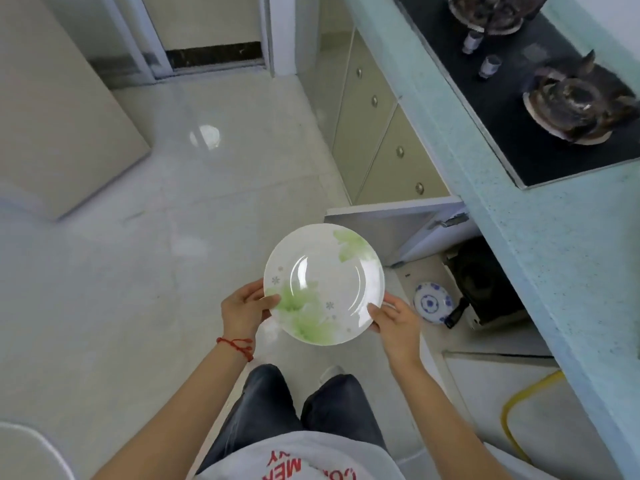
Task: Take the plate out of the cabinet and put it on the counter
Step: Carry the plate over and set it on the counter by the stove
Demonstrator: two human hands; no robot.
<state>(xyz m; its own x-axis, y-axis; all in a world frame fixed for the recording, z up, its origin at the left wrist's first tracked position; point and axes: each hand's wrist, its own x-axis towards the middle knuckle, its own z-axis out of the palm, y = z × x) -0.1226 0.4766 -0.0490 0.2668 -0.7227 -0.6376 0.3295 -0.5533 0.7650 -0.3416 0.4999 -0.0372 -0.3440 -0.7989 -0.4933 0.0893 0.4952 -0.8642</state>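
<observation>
I hold a white plate with green leaf prints (323, 284) flat in front of me, above the floor. My left hand (244, 308) grips its near-left rim, thumb on top. My right hand (394, 322) grips its near-right rim. The low cabinet (433, 278) stands open just right of the plate, with its door (391, 223) swung outward beyond the plate. The pale blue-green counter (540, 237) runs along the right side, above the cabinet.
A small blue-and-white dish (433, 303) and a dark pan (485, 282) lie inside the open cabinet. A black gas hob (554, 98) with two burners is set into the counter. A yellow hose (519, 410) hangs lower right. Closed cabinet doors (377, 126) line the far side.
</observation>
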